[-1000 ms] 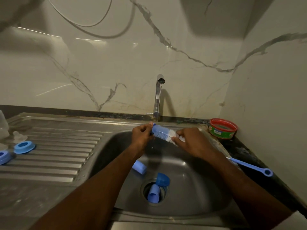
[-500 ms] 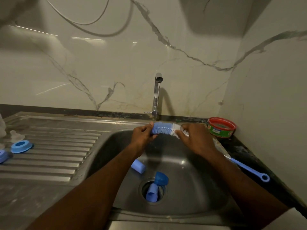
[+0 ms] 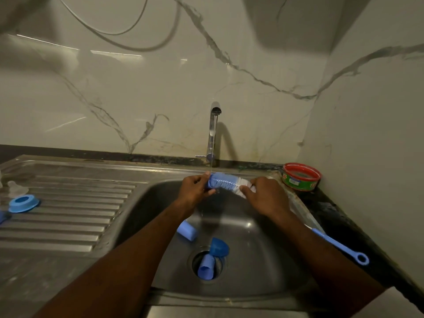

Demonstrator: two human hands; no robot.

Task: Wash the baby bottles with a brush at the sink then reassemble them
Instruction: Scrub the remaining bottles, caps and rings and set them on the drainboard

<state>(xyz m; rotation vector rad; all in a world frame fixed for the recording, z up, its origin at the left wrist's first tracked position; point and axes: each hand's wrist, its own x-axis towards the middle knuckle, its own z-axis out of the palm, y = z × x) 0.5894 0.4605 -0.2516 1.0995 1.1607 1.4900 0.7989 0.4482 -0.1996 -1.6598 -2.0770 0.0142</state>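
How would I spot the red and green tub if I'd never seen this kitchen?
Start at the steel sink and look to its back right corner, where the two marble walls meet. The round tub sits there on the dark counter, the only red-rimmed thing among blue plastic parts.

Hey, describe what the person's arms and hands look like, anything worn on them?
Both forearms are bare up to the frame's lower edge: no sleeves, gloves, watch or bracelets visible. The left hand and right hand show no rings that can be made out in the dim light.
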